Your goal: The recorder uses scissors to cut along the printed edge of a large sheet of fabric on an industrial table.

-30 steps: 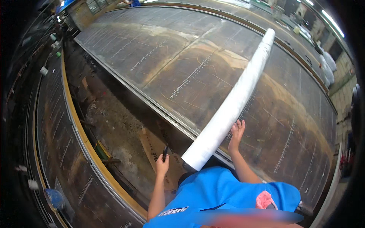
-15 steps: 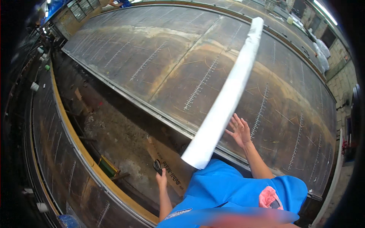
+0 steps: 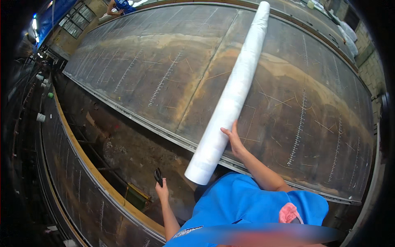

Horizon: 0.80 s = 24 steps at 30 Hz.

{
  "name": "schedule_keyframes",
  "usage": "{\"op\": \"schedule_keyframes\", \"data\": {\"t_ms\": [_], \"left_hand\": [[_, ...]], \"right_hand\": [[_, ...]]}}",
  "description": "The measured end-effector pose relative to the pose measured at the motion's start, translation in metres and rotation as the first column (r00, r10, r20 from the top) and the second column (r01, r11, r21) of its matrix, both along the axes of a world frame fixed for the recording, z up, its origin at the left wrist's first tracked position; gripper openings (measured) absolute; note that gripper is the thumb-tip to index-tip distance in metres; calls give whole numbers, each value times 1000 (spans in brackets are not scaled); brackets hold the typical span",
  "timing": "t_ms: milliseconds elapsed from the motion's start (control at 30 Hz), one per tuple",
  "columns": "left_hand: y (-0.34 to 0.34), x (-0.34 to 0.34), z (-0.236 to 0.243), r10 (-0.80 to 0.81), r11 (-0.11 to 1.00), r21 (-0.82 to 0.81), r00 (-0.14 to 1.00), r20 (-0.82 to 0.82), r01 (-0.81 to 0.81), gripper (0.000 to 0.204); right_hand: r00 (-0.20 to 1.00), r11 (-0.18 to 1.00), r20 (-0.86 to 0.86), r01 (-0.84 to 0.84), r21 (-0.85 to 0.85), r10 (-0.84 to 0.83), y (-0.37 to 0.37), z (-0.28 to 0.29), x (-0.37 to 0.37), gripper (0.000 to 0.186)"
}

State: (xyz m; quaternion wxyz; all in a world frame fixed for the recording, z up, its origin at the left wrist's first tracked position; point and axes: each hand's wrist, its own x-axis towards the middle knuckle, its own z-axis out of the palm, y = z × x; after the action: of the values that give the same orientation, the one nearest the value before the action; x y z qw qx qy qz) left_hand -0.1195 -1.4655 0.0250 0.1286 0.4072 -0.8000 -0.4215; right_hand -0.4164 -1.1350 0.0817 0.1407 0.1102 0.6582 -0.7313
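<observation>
A long white roll (image 3: 230, 99) of sheet material, perhaps plastic film, lies across the large dark table (image 3: 271, 119). Its near end juts past the metal front edge. My right hand (image 3: 235, 142) rests against the roll's right side near that end, thumb and a finger spread over its surface. The other fingers are partly hidden. Low at my left, over the gap beside the table, my left hand (image 3: 163, 190) grips a pair of black scissors (image 3: 158, 176), blades not clearly visible.
A second long table (image 3: 70, 173) with a yellow-brown edge curves along the left. Between the tables is a dirty floor (image 3: 131, 160) with scraps. A green and yellow object (image 3: 138, 197) sits low there. Another person (image 3: 120, 7) in blue is at the far left end.
My right hand has come from beside the roll to contact with its side. My left hand still holds the scissors. The whole view has shifted slightly.
</observation>
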Motion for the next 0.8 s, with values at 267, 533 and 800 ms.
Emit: {"op": "schedule_keyframes", "data": {"t_ms": [267,533,800], "left_hand": [[-59,-51,-25,-98,995,44,990,101,94,25],[-205,-48,-11,60,997,32,993,99,-63,22],[-375,-54,-33,549,724,456,832,74,-518,32]], "right_hand": [[972,941,225,15,-338,65,-59,-38,-53,65],[963,822,270,170,-543,-21,-274,-39,-75,96],[941,887,179,-191,-421,288,-386,82,-114,80]]}}
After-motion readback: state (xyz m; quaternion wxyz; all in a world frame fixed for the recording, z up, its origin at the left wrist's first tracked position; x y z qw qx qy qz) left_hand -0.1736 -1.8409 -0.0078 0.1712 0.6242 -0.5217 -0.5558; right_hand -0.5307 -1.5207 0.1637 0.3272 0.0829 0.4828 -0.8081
